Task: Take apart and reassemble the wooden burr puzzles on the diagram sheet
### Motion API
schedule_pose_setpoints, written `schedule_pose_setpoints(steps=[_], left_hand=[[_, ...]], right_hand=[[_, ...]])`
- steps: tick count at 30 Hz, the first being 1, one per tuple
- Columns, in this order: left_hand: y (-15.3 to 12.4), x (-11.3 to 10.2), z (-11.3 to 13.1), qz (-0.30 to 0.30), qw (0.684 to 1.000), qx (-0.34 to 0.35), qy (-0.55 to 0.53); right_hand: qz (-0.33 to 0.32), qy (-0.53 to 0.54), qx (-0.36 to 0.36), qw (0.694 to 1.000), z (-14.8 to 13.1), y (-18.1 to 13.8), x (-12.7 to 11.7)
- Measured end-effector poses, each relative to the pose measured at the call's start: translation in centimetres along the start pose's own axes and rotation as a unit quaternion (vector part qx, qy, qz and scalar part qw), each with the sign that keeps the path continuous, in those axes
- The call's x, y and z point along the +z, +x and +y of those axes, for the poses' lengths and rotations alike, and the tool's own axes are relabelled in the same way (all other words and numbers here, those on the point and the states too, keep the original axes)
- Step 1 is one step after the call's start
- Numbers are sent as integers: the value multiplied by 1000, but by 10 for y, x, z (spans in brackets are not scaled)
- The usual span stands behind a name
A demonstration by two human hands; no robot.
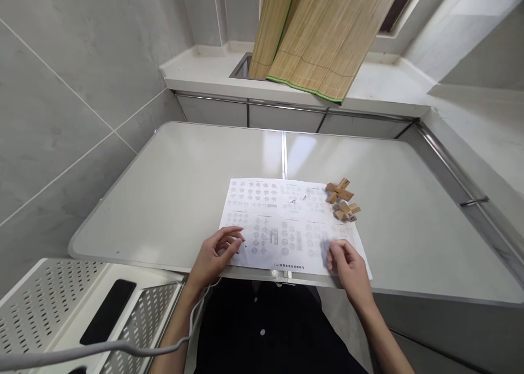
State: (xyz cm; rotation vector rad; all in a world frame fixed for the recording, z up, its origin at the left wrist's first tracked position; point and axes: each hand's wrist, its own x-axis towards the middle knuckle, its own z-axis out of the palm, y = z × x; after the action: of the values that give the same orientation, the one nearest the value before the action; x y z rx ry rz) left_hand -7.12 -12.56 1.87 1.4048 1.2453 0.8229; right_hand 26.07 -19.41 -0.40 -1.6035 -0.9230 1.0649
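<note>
A printed sheet of puzzle diagrams (286,221) lies flat at the near edge of a white folding table (172,188). My left hand (216,254) rests on the sheet's near left corner, fingers loosely curled and apart, holding nothing. At the sheet's near right edge, my right hand (347,267) has its fingers bent down against the paper; nothing shows in them. Two small wooden interlocking puzzles sit beyond the right hand at the sheet's right edge: a cross-shaped one (339,190) and a lower one (347,211) just in front of it.
A rolled bamboo mat (319,35) leans on a white counter (380,90) behind the table. At my near left stands a white perforated rack (45,297) with a black phone (108,311) on it, and a grey cable (123,346) runs to my left wrist.
</note>
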Motion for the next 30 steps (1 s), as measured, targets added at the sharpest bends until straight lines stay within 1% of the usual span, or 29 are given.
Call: schedule_pose_setpoints(steps=[4,7,9,11,14,18,23,27,30], left_hand=[[9,-21,-6,79,993,-23,89],[11,-32,-12,117,988,-20,96],[9,-34,-15,118,989,-12,89],[8,-32,-17,116,987,-2,111],[6,-30,-18,119,982,11,148],[6,-31,-20,111,983,24,142],[5,-31,-22,106,980,41,160],[5,-29,-20,112,979,42,167],[5,-29,-18,108,980,38,163]], right_hand=[[22,-102,-68,992,7,-8,4],[59,-146,-117,981,15,-10,6],[97,-163,-138,972,19,-11,8],[129,-176,-150,964,20,-12,10],[154,-202,-160,954,20,-12,15],[192,-240,-170,936,21,-10,21],[241,-268,-181,915,26,-6,23],[262,-287,-186,902,28,-3,24],[260,-299,-183,900,28,-3,25]])
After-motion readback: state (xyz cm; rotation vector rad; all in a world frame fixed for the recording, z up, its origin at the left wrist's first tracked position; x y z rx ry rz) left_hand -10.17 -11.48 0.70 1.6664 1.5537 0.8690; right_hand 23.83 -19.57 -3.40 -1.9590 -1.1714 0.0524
